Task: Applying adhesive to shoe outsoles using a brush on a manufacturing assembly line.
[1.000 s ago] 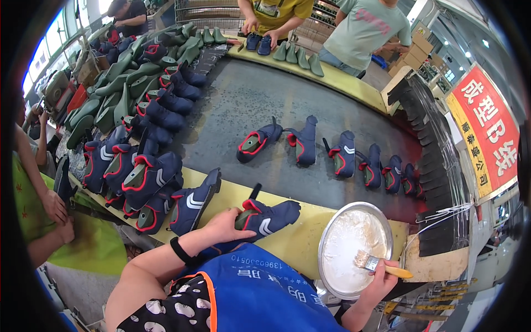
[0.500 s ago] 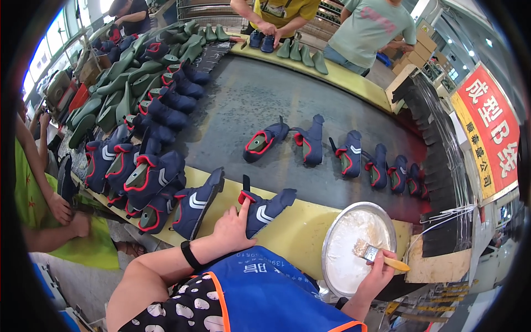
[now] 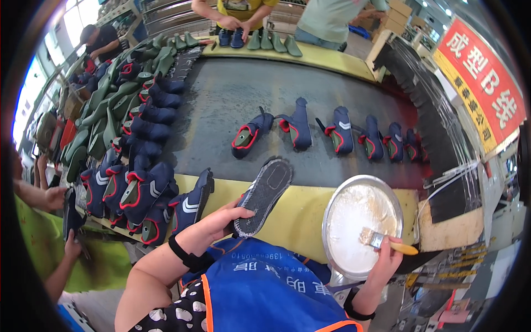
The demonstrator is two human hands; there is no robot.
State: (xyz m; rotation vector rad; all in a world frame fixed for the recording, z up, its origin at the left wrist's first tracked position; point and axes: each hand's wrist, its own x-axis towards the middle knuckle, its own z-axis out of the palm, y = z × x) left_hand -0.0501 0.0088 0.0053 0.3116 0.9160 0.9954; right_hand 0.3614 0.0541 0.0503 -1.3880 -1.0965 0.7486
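My left hand (image 3: 225,219) grips a navy shoe upper (image 3: 264,193), turned so its dark grey sole side with pale edge stitching faces up. The thumb presses on the heel end of that underside. In my right hand (image 3: 385,264) is a flat paintbrush (image 3: 408,248) with a yellow handle. Its bristles rest in the white paste inside a round metal basin (image 3: 328,243) at the table's right. Beside my left hand, another navy upper (image 3: 191,207) with white stripes and red lining lies at the yellow table edge (image 3: 301,218).
Several navy uppers on green lasts (image 3: 296,126) stand across the grey conveyor belt (image 3: 232,83). More uppers (image 3: 146,191) are piled at left, before a heap of green lasts (image 3: 102,105). A co-worker in bright green (image 3: 105,249) handles a dark piece at left; others stand across the belt.
My left hand has picked up the shoe upper from the table edge and turned its underside up. My right hand keeps the brush in the basin. The view has shifted slightly.
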